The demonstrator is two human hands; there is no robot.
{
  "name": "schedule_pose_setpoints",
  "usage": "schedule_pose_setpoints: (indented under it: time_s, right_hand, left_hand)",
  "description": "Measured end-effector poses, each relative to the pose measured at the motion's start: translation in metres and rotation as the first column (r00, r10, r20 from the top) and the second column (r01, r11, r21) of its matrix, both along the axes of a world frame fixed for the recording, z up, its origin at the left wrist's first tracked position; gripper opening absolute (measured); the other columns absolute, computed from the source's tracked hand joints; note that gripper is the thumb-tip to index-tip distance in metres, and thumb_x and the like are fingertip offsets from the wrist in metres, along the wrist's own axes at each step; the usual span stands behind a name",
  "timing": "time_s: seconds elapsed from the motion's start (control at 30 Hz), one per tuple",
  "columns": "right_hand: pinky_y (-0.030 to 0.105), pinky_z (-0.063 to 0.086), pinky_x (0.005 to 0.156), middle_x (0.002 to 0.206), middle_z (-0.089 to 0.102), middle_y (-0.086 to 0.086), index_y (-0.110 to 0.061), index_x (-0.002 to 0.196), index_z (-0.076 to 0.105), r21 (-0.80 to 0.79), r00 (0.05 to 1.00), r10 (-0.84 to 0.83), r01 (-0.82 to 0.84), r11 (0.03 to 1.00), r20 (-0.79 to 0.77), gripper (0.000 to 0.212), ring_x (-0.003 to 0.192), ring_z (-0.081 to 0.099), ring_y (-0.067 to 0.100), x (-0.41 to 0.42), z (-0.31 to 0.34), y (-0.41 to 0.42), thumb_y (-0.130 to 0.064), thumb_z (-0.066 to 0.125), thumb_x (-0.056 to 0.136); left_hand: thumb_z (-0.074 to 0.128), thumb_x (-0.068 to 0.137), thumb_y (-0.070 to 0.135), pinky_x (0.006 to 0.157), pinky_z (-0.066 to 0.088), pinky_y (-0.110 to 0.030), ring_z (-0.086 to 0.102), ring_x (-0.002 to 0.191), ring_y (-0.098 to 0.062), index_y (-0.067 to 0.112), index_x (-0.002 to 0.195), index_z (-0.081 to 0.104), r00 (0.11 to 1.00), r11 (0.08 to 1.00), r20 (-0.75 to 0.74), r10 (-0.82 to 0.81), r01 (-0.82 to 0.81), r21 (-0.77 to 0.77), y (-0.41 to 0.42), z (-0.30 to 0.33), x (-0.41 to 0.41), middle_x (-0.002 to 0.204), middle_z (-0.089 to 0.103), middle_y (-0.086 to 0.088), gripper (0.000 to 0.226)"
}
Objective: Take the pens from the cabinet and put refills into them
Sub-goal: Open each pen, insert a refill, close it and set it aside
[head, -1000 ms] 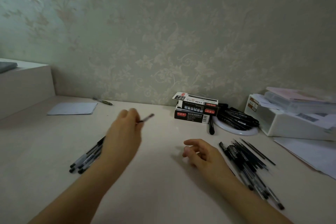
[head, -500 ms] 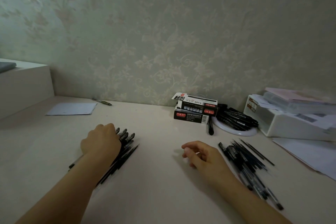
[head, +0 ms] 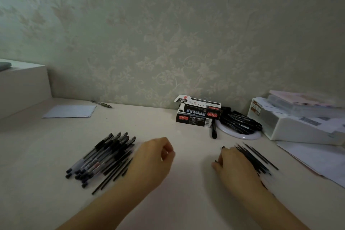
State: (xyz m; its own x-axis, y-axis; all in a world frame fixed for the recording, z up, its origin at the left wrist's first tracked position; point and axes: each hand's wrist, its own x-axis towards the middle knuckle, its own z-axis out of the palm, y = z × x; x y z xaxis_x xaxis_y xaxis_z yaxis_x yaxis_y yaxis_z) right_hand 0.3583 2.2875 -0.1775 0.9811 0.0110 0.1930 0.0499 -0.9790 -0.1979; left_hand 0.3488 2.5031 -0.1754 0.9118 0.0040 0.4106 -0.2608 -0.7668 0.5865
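Your left hand (head: 151, 162) hovers just right of the pile of black-capped clear-barrel pens (head: 104, 157) on the pale desk (head: 186, 201), fingers loosely curled, holding nothing. Your right hand (head: 235, 164) lies on the left edge of the spread of thin black refills (head: 259, 157), fingers curled onto them; motion-blurred, so can't tell if it's got one pinched. Behind, by the wall: two stacked black-and-white cardboard boxes (head: 197, 114), and next to them a white round dish w/ black pens (head: 240, 125).
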Motion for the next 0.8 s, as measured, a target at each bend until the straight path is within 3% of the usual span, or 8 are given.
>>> schedule_pose_setpoints:
  time_s: [0.07,0.17,0.3,0.43,0.5,0.6,0.73,0.8]
  right_hand:
    - [0.025,0.047,0.076,0.097,0.052,-0.005,-0.020,0.094,0.056,0.068,0.999,0.047,-0.048,0.997,0.010,0.016,0.087,0.051,0.010,0.001,0.000,0.005,-0.036,0.055,0.096]
    - [0.016,0.043,0.064,0.088,0.060,-0.010,-0.022,0.089,0.060,0.391,0.994,0.106,-0.101,0.915,0.009,0.016,0.081,0.056,0.004,0.001,0.002,0.012,-0.037,0.064,0.091]
    - [0.017,0.044,0.056,0.078,0.072,-0.004,-0.018,0.094,0.068,0.844,0.975,0.171,0.032,0.536,-0.145,0.020,0.060,0.060,0.002,0.000,0.001,0.026,-0.037,0.069,0.088]
    - [0.027,0.052,0.067,0.076,0.070,0.007,-0.005,0.103,0.069,0.976,0.950,0.276,0.094,0.198,-0.147,0.021,0.063,0.061,0.012,-0.001,-0.005,0.033,-0.021,0.067,0.091]
    - [0.027,0.054,0.073,0.078,0.073,0.010,-0.003,0.101,0.071,0.985,0.946,0.303,0.067,0.158,-0.113,0.020,0.068,0.065,0.015,-0.002,-0.006,0.034,-0.020,0.067,0.090]
    - [0.022,0.056,0.073,0.086,0.076,0.015,-0.003,0.099,0.072,0.986,0.940,0.337,-0.003,0.166,-0.054,0.015,0.075,0.071,0.017,-0.003,-0.007,0.035,-0.015,0.066,0.091]
    - [0.017,0.053,0.063,0.077,0.075,0.008,-0.013,0.088,0.075,0.925,0.934,0.358,-0.154,0.349,0.020,0.011,0.066,0.070,0.014,-0.005,-0.006,0.038,-0.017,0.066,0.092]
    - [0.018,0.050,0.056,0.069,0.071,0.007,-0.011,0.085,0.074,0.920,0.932,0.360,-0.174,0.350,0.039,0.013,0.056,0.063,0.013,-0.004,-0.006,0.040,-0.018,0.065,0.092]
  left_hand:
    - [0.064,0.084,0.032,0.053,0.040,-0.008,0.056,0.061,0.001,0.033,0.075,0.059,0.996,0.993,-0.075,-0.057,0.049,-0.104,-0.007,-0.005,-0.001,0.072,0.062,0.013,0.010]
    - [0.064,0.085,0.039,0.054,0.044,-0.008,0.060,0.063,0.002,0.034,0.081,0.062,0.979,0.974,-0.157,-0.133,0.100,-0.204,-0.011,-0.011,-0.001,0.078,0.063,0.012,0.007]
    - [0.064,0.088,0.039,0.068,0.059,-0.028,0.067,0.066,-0.006,0.026,0.091,0.064,0.942,0.923,-0.207,-0.263,0.184,-0.338,-0.017,-0.010,-0.003,0.082,0.068,0.006,0.013]
    - [0.062,0.090,0.037,0.063,0.059,-0.031,0.069,0.064,-0.016,0.018,0.094,0.065,0.900,0.869,-0.244,-0.362,0.231,-0.436,-0.020,-0.008,-0.004,0.079,0.071,-0.001,0.020]
    - [0.060,0.092,0.035,0.053,0.053,-0.022,0.065,0.056,-0.012,0.019,0.092,0.065,0.892,0.872,-0.254,-0.375,0.247,-0.422,-0.017,-0.008,-0.004,0.074,0.069,0.001,0.016]
    - [0.054,0.095,0.031,0.053,0.041,-0.014,0.055,0.054,0.000,0.026,0.087,0.062,0.947,0.958,-0.159,-0.279,0.262,-0.115,-0.010,-0.009,-0.002,0.075,0.065,0.008,0.012]
    - [0.047,0.095,0.036,0.057,0.038,-0.022,0.052,0.065,-0.005,0.027,0.086,0.058,0.962,0.965,-0.105,-0.252,0.258,0.047,-0.008,-0.007,-0.002,0.076,0.061,0.008,0.016]
    - [0.041,0.097,0.041,0.056,0.033,-0.026,0.051,0.066,-0.010,0.027,0.079,0.051,0.962,0.954,-0.101,-0.255,0.267,0.134,-0.008,-0.006,-0.003,0.071,0.055,0.009,0.025]
